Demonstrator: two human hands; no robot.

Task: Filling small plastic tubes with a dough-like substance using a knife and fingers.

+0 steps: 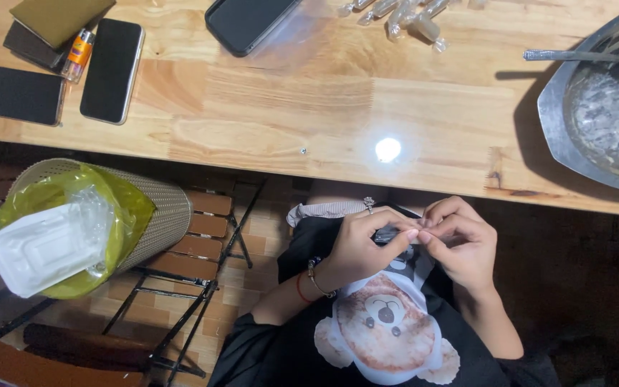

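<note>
Clear-wrapped small piece [388, 234], low centre of the frame, below the counter [288, 107] edge: your left hand [362, 247] and right hand [460, 240] both pinch it, fingertips meeting, over your lap. What it is exactly, can't tell. Similar wrapped pieces [402, 16] lie top centre on the counter. Metal bowl [600, 107] with a spoon [574, 55] at right edge. Phones [112, 70] upper left. Bin with yellow liner [91, 222] at left holds a white foam box [44, 247].

Yellow-lined bin [153, 208], perhaps beige; pale wooden table [266, 107].
</note>
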